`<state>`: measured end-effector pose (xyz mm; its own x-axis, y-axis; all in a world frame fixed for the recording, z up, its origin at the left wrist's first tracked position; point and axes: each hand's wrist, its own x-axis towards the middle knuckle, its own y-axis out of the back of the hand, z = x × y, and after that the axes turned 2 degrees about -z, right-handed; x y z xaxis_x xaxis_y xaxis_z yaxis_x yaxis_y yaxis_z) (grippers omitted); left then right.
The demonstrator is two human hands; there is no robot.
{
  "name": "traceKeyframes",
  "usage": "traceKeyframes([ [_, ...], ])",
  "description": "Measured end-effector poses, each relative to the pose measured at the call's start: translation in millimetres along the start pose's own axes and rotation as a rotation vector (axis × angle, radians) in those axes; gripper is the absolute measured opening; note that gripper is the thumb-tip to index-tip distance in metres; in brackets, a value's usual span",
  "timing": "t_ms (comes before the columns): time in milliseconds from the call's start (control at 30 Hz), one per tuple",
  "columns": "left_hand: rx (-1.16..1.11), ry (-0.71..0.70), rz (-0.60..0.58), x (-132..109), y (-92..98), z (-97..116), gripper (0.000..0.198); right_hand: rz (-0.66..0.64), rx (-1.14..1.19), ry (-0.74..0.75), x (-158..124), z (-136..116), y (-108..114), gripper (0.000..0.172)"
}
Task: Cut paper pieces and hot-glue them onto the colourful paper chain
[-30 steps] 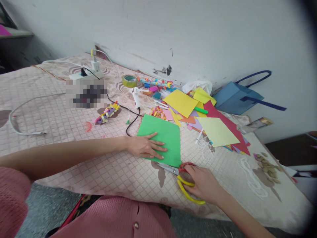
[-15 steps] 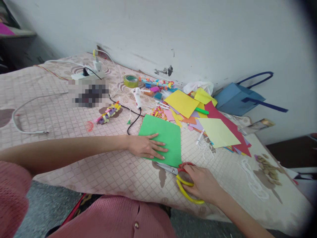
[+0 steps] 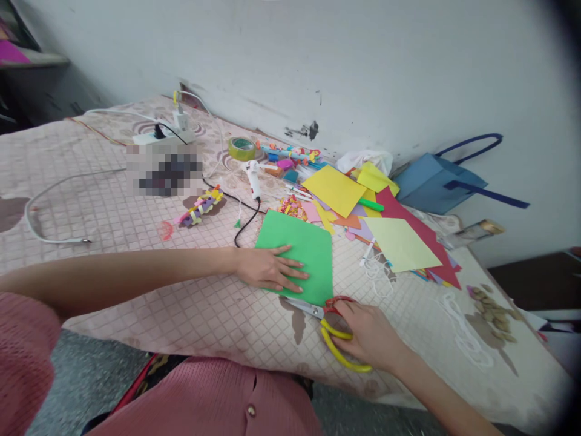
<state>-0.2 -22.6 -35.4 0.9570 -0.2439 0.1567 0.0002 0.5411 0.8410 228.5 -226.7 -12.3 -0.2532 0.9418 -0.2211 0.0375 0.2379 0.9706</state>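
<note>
A green sheet (image 3: 299, 236) of paper or foam lies on the table in front of me. My left hand (image 3: 267, 269) rests flat on its lower left part, fingers spread to the right. My right hand (image 3: 370, 336) is wrapped round the handles of a pair of scissors (image 3: 347, 358), one handle red and the other yellow. The scissor blades point left and lie along the sheet's near edge. Whether they touch the sheet I cannot tell.
Beyond the sheet lie a white glue gun (image 3: 252, 180), a tape roll (image 3: 242, 148) and a decorated clip-like craft piece (image 3: 200, 207). Coloured sheets (image 3: 403, 242) pile up to the right, near white string (image 3: 465, 333) and a blue bag (image 3: 438, 181). A power strip (image 3: 157, 136) stands back left.
The scissors and my right hand have shifted very slightly left. My left hand stays flat on the green sheet, and the view has moved a little.
</note>
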Motion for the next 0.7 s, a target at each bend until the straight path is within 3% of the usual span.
traceKeyframes([
  [367,0.041,0.030,-0.043,-12,13.5,9,0.045,-0.008,-0.008,-0.003,-3,4,-3,0.029],
  [700,-0.004,0.027,-0.012,-23,8.0,3,0.048,-0.004,0.010,0.022,1,2,0,0.028],
])
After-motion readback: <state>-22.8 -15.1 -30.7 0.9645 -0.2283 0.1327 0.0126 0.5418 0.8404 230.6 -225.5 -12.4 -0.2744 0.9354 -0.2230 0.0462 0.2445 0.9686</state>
